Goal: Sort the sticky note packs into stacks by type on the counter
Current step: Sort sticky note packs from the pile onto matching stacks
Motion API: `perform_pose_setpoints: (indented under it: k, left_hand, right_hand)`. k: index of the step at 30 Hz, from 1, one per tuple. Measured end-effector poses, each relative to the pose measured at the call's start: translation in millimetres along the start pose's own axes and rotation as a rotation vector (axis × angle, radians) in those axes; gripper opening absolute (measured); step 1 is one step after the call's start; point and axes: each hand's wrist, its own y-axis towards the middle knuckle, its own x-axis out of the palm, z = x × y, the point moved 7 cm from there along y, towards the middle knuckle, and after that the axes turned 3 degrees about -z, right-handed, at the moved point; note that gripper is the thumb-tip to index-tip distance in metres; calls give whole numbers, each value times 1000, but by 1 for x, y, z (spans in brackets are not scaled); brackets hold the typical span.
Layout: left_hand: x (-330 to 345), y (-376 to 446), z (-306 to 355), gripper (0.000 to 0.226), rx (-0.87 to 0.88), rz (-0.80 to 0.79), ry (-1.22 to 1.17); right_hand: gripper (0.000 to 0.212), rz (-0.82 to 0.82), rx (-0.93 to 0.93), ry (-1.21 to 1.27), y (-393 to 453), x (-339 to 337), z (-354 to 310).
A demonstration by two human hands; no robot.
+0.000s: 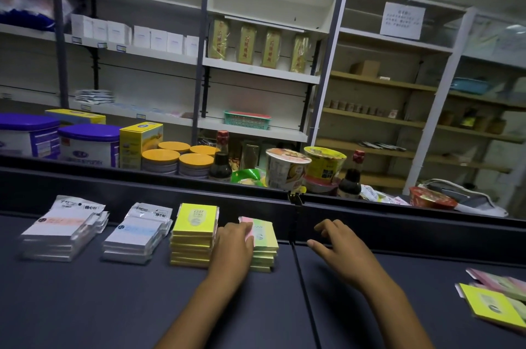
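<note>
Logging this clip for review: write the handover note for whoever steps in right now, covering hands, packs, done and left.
Left hand rests on the multicolour stack, fingers on its top pack. Right hand hovers open, holding nothing.
Done: four stacks in a row on the counter: two clear-wrapped stacks, the yellow stack, the multicolour one.
Left: loose packs at the far right, yellow and multicolour, unsorted.

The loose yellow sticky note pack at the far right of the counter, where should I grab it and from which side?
Judging by its pose, pinch the yellow pack by its near-left corner, coming from the left with the right hand. It lies flat, partly over the pink and green packs, with that corner on bare counter; its right end runs out of view.
</note>
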Motion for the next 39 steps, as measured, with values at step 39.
perform_pose_setpoints:
  k: [39]
  left_hand:
    - [81, -224, 319, 31, 570, -399, 131]
  right_hand:
    - [47, 62, 303, -112, -315, -146, 215]
